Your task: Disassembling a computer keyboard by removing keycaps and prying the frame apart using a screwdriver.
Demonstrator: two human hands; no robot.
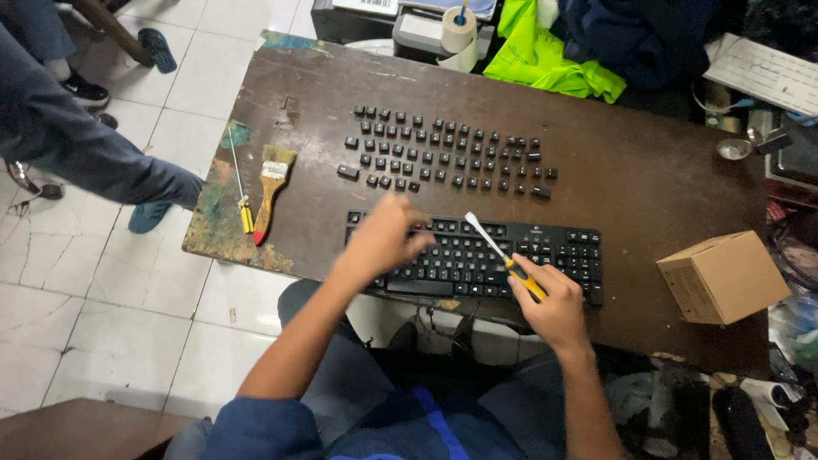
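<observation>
Head view: my left hand (383, 241) rests with loosely curled fingers on the black keyboard (474, 258), centre frame; whether it pinches a key, I cannot tell. My right hand (551, 301) is closed around a yellow-handled screwdriver (501, 256), tip over the keys. Loose keycaps (448, 154) lie in rows above.

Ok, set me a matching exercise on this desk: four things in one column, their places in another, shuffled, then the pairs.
Things:
1. paintbrush
2. cardboard box
3. loose keycaps
4. screwdriver

Places:
A. in the right hand
B. near the desk's left edge
C. at the desk's right end
D. in rows behind the keyboard

Pairs: 1-B, 2-C, 3-D, 4-A
</observation>
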